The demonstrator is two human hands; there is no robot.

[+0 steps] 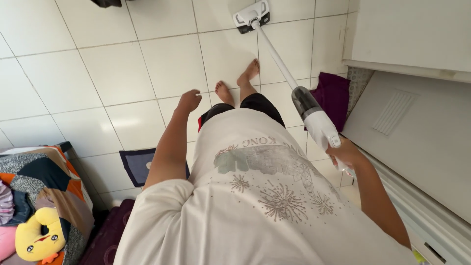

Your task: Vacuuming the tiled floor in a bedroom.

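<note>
The right hand (pixel 346 154) grips the handle of a white stick vacuum (pixel 314 118) whose head (pixel 251 16) rests on the tiled floor (pixel 122 73) ahead of the bare feet, while the left hand (pixel 189 101) hangs loosely curled, empty.

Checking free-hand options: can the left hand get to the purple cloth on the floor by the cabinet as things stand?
Probably not without moving. The left hand hangs empty on the far side of the body; the purple cloth lies beyond the vacuum wand, which the right hand grips.

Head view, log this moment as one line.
right hand: grips white stick vacuum | left hand: empty, loosely curled | vacuum head: on white tiled floor
</note>
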